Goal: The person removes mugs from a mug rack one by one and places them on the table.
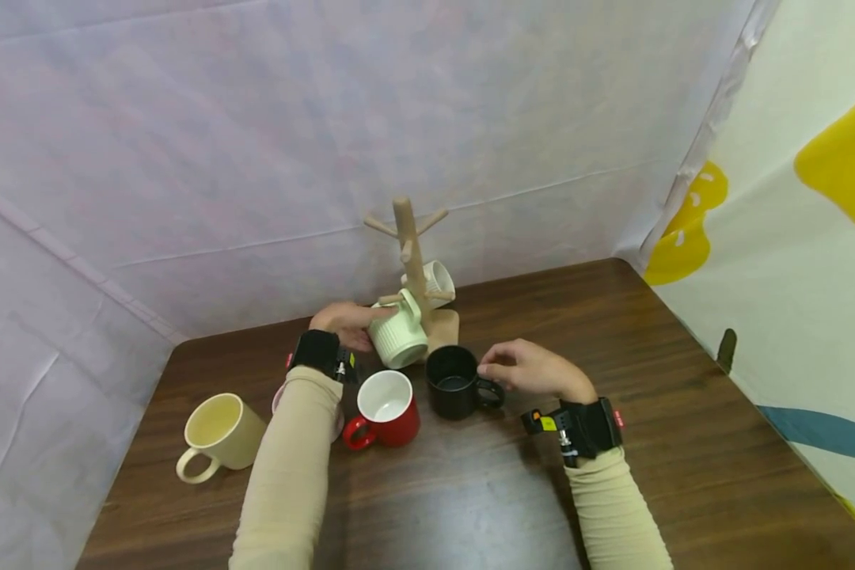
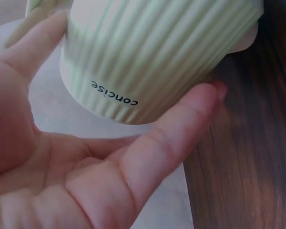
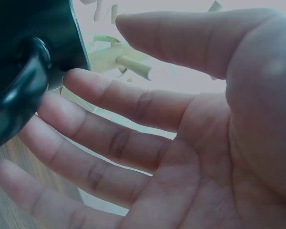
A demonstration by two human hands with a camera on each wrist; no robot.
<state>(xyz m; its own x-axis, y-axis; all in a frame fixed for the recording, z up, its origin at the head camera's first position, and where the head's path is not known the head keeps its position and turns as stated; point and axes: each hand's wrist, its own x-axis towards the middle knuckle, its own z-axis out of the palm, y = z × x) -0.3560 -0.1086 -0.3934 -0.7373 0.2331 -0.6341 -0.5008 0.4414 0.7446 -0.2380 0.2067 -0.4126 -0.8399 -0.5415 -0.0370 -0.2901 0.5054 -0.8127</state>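
Observation:
A pale green ribbed mug (image 1: pixel 397 336) hangs tilted by its handle on a low peg of the wooden mug tree (image 1: pixel 408 237). Beside it is my left hand (image 1: pixel 349 321), thumb and fingers spread about its lower part; in the left wrist view the mug shows the word "concise" (image 2: pixel 115 94). The fingers are fairly straight, and firm contact is hard to judge. A black mug (image 1: pixel 450 388) stands upright in front of the tree. My right hand (image 1: pixel 530 368) is at its handle side, fingers extended and loosely bent in the right wrist view, gripping nothing.
A red mug (image 1: pixel 397 427) with a white inside stands left of the black one. Farther left is a yellow mug (image 1: pixel 238 443). A pink mug (image 1: pixel 338 423) is mostly hidden behind my left forearm. Behind the tree's post hangs a white mug (image 1: pixel 439 281). Fabric walls border the wooden table (image 1: pixel 470 499).

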